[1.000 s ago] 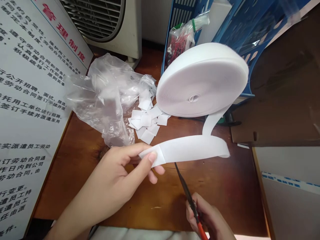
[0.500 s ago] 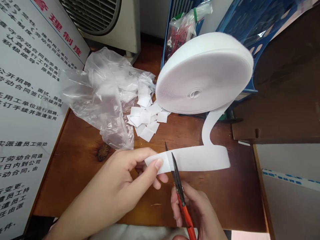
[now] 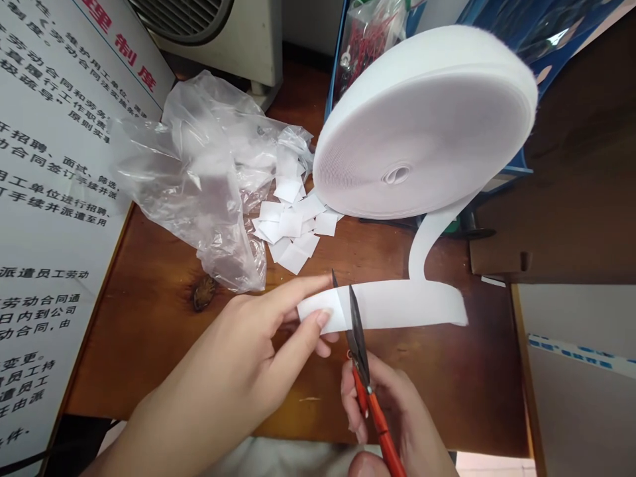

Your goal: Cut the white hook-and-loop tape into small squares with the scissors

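Head view: the left hand (image 3: 248, 358) has its grip closed on the free end of a white strip (image 3: 412, 305), thumb on top and fingers beneath. A paler square section shows at that end; whether a separate piece or a fold cannot be told. The right hand (image 3: 402, 404) has its grip curled round the red handles of scissors (image 3: 360, 351). The blades stand partly open, one in front of the strip and one behind, just beside the square's edge. The strip is held above the counter (image 3: 298, 421), loops at the right and runs up to a large white roll (image 3: 422, 139). Small white pieces (image 3: 291, 225) lie heaped beyond the left hand, against a clear plastic bag (image 3: 209, 179). Behind the roll, a blue basket (image 3: 519, 169) is partly hidden. A printed board (image 3: 44, 245) stands at left.
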A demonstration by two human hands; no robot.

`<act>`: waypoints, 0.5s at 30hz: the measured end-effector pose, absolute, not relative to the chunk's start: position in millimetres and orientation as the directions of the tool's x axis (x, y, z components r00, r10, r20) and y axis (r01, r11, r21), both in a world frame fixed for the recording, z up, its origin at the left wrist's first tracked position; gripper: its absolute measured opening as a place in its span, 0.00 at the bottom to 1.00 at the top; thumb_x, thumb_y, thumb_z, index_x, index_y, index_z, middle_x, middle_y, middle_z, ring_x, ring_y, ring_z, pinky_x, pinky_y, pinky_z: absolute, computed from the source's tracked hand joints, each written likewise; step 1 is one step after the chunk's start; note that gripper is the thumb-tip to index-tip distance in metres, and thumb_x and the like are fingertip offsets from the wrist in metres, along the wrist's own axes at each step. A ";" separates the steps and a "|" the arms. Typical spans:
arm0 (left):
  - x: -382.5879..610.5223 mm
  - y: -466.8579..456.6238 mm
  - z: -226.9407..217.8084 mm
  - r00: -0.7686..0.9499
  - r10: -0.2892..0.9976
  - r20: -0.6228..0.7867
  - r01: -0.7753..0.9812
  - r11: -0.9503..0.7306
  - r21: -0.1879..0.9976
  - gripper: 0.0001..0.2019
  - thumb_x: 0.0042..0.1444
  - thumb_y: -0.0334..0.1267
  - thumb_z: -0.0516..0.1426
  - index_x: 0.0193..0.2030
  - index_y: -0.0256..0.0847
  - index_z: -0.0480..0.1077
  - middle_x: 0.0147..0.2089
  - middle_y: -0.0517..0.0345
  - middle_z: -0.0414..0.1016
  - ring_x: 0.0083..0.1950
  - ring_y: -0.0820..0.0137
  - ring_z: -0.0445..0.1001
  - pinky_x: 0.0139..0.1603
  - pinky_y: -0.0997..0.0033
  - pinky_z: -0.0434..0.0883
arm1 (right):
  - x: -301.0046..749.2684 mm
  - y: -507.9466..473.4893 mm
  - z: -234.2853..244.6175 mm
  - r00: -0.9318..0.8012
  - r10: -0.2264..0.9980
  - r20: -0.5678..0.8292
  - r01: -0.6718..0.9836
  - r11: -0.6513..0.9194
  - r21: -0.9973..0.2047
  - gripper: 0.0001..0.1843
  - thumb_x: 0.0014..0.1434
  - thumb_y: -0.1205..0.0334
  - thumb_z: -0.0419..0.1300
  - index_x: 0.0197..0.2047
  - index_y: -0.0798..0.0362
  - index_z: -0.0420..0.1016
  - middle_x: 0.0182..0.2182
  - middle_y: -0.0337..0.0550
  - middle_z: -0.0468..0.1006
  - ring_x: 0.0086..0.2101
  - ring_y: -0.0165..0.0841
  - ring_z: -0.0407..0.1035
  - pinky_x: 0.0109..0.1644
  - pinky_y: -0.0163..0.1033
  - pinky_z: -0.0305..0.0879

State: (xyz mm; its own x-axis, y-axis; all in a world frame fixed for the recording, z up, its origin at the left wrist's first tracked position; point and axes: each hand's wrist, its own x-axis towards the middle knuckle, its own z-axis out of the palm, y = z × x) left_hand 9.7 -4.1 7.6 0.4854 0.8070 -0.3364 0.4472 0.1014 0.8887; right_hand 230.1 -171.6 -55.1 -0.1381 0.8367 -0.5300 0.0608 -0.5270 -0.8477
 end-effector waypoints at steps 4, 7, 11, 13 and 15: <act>11.8 -3.6 5.3 0.483 0.803 -0.350 0.396 0.156 0.905 0.18 0.80 0.49 0.57 0.72 0.54 0.64 0.41 0.69 0.89 0.43 0.74 0.89 0.48 0.81 0.82 | 230.7 -166.7 -51.4 -0.147 0.840 -0.522 0.027 -0.524 -0.851 0.53 0.64 0.17 0.62 0.77 0.46 0.66 0.47 0.50 0.74 0.38 0.39 0.68 0.43 0.44 0.73; 11.3 -3.6 2.0 0.485 0.799 -0.355 0.382 0.172 0.908 0.16 0.81 0.49 0.57 0.68 0.52 0.61 0.40 0.67 0.89 0.42 0.72 0.89 0.47 0.78 0.83 | 227.2 -161.8 -48.7 -0.162 0.846 -0.507 0.025 -0.510 -0.860 0.44 0.64 0.16 0.61 0.61 0.47 0.76 0.42 0.47 0.75 0.37 0.38 0.66 0.42 0.43 0.70; 9.6 -5.4 -3.1 0.480 0.800 -0.360 0.368 0.189 0.910 0.13 0.80 0.50 0.57 0.62 0.52 0.60 0.40 0.67 0.88 0.41 0.73 0.89 0.43 0.78 0.83 | 225.0 -160.4 -46.9 -0.153 0.862 -0.483 -0.002 -0.489 -0.872 0.39 0.64 0.20 0.64 0.57 0.46 0.76 0.42 0.45 0.74 0.35 0.36 0.65 0.42 0.43 0.69; 9.5 -6.1 -4.5 0.490 0.789 -0.371 0.342 0.218 0.914 0.11 0.80 0.51 0.57 0.58 0.51 0.61 0.41 0.67 0.88 0.40 0.73 0.88 0.43 0.78 0.82 | 225.4 -161.5 -46.3 -0.140 0.853 -0.503 -0.014 -0.510 -0.860 0.38 0.63 0.24 0.70 0.60 0.45 0.76 0.43 0.44 0.74 0.36 0.36 0.67 0.44 0.44 0.70; 9.7 -6.3 -4.7 0.501 0.777 -0.381 0.317 0.245 0.916 0.10 0.81 0.51 0.56 0.56 0.51 0.62 0.41 0.67 0.88 0.40 0.74 0.88 0.44 0.78 0.83 | 225.6 -161.3 -46.4 -0.136 0.838 -0.528 -0.021 -0.535 -0.844 0.33 0.63 0.30 0.72 0.59 0.45 0.76 0.44 0.45 0.74 0.38 0.38 0.68 0.45 0.44 0.70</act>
State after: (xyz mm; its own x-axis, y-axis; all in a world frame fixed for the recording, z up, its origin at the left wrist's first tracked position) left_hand 9.7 -6.3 -4.7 0.5008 0.7773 -0.3807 0.3169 0.2446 0.9164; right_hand 225.6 -161.3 -46.4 -0.1363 0.8382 -0.5280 -0.0206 -0.5353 -0.8444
